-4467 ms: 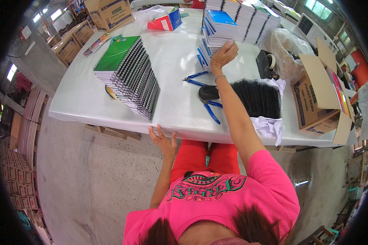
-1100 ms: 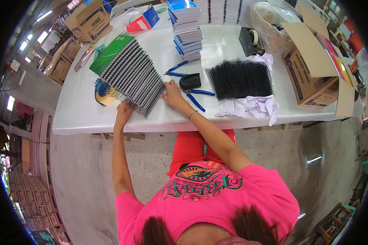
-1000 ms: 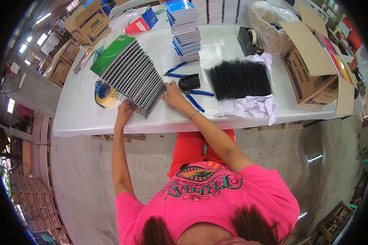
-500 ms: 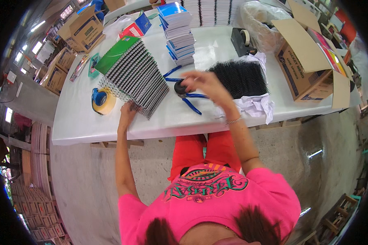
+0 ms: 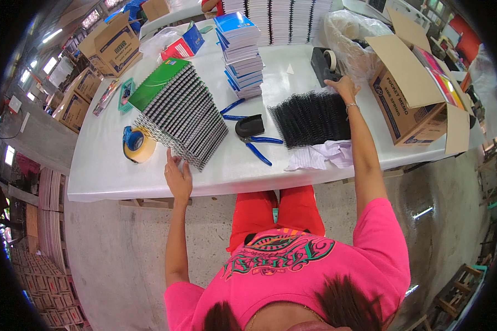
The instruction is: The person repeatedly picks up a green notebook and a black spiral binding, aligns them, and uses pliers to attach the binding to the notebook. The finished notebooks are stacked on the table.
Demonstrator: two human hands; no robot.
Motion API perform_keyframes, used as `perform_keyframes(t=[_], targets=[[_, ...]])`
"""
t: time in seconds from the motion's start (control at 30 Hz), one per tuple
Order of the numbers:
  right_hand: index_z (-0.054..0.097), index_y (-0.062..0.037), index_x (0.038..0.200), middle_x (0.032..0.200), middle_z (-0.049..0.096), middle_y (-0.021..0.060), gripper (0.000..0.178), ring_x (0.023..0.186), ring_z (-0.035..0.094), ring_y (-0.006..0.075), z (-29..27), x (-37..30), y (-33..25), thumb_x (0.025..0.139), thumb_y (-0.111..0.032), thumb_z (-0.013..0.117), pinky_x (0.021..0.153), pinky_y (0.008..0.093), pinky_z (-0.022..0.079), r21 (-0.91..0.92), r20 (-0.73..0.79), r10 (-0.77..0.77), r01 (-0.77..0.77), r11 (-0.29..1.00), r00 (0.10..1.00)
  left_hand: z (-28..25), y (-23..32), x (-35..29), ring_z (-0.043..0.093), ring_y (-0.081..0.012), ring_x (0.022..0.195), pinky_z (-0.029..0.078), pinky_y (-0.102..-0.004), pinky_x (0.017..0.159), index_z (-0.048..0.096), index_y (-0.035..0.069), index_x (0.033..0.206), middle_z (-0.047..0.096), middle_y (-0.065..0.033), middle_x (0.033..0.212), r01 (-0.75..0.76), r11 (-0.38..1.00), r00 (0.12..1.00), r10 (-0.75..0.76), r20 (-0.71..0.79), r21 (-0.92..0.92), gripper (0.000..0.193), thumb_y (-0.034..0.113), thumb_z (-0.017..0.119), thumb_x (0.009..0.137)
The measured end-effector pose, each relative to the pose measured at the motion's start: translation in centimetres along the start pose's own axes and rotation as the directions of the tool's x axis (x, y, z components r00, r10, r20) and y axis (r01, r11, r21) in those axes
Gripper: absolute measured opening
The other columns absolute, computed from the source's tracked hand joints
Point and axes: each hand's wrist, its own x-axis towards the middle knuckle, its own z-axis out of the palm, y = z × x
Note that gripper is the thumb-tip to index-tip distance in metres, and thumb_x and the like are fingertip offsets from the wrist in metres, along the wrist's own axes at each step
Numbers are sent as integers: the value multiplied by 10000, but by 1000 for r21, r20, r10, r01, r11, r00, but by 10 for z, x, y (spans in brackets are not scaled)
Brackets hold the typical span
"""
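A tall stack of spiral notebooks with a green top cover leans on the table at the left. At its near lower edge my left hand rests with fingers apart, touching or just beside the wire coils. My right hand is stretched out at the far right corner of a pile of black plastic binding coils, close to a black tape dispenser. Its fingers look spread, with nothing visible in them. Between stack and coils lie blue-handled pliers and a black curved object.
Crumpled white paper lies under the coils. Yellow tape rolls sit left of the notebooks. Blue-covered books stand stacked behind. An open carton is at the right, beside a clear plastic bag.
My right hand has moved right and away from the black curved object to the coils' far corner. My left hand has loosened at the notebooks' base. The coils and paper have shifted.
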Motion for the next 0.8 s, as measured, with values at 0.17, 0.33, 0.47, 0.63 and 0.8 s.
perform_keyframes(t=[0.17,0.33,0.47,0.63,0.8], targets=[[696,-2,1083,1132,689,217,722,1097,649,358,4,10,5,625,-550,803,1092,541,292,24,35,46,-47,999,998,5,9,-1,597,-278,926,441,-406,854,475,60,1404,644,-88,953,49,995,994,-40,-103,83,564,78,611,857],[699,3,1071,1107,696,220,744,1069,660,347,0,19,-6,602,-563,805,1089,495,319,18,72,11,-12,1000,997,13,6,0,602,-260,941,447,-394,840,581,82,1297,660,-71,954,59,987,987,-35,-155,149,438,88,614,861],[704,5,1061,1089,701,218,742,1029,673,334,6,18,-40,598,-570,792,1070,503,335,55,72,-54,51,997,996,10,9,-2,612,-250,977,452,-386,845,617,90,1244,682,-67,1024,109,982,987,-88,-134,155,379,102,618,865],[703,-1,1029,1057,706,210,704,1023,676,324,38,14,-94,623,-571,772,1055,524,330,32,25,-113,112,993,993,12,14,2,609,-252,972,454,-389,841,640,89,1212,681,-69,1023,102,984,984,-78,-162,145,344,117,616,869],[578,23,1194,1063,688,217,901,1031,657,356,48,59,-79,639,-658,777,932,526,451,216,221,-346,300,929,912,9,13,5,598,-281,964,452,-399,831,661,63,1109,663,-87,1007,80,988,991,-65,-116,134,254,123,607,868]])
